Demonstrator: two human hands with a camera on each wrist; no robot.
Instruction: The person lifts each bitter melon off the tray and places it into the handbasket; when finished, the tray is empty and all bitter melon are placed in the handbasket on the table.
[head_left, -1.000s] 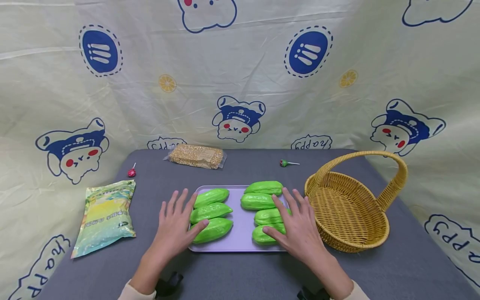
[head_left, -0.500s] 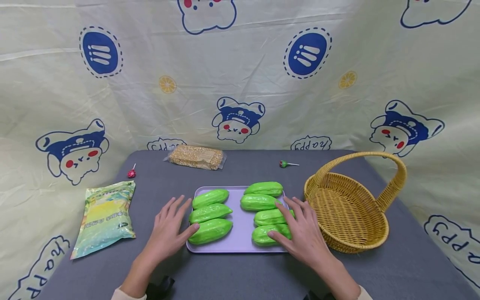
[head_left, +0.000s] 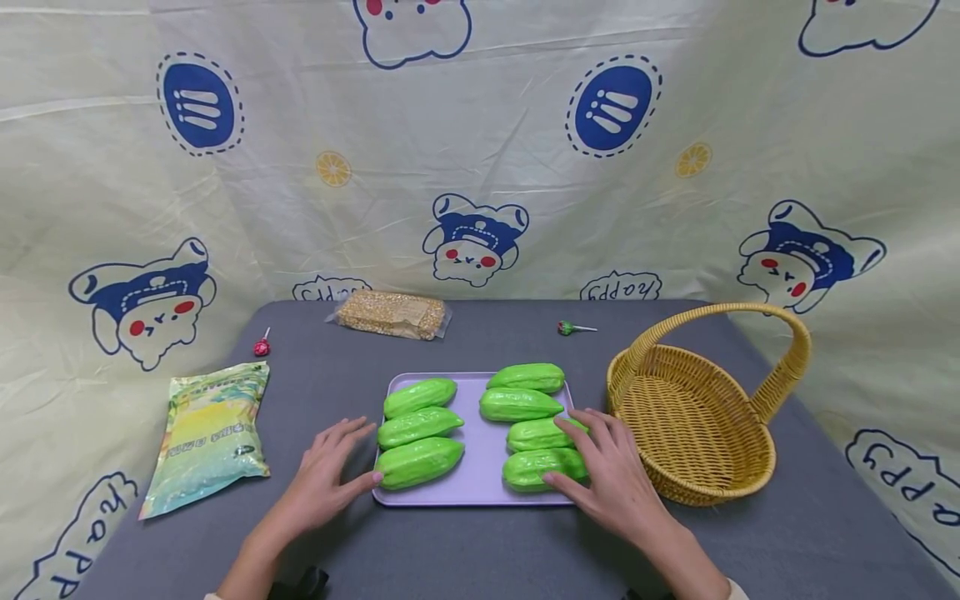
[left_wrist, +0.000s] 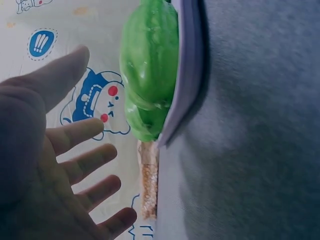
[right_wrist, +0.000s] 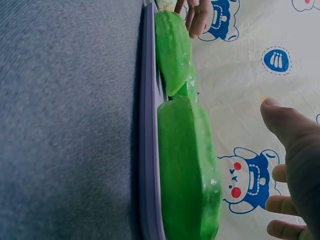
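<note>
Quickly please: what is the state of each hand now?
Left hand: open, holding nothing, beside the tray.
Right hand: open, fingers spread, holding nothing.

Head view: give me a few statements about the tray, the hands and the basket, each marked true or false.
1. Seven green gourds lie on the lilac tray. True: three in the left column, four in the right.
2. The wicker basket holds one green gourd. False: nothing shows inside it.
3. The left hand grips a gourd. False: its fingers are spread, with only the thumb tip near the nearest left gourd.
4. The right hand lies at the tray's right edge, beside the nearest right gourd. True.
5. A red lollipop lies on the tray. False: it lies on the grey table, far left.
</note>
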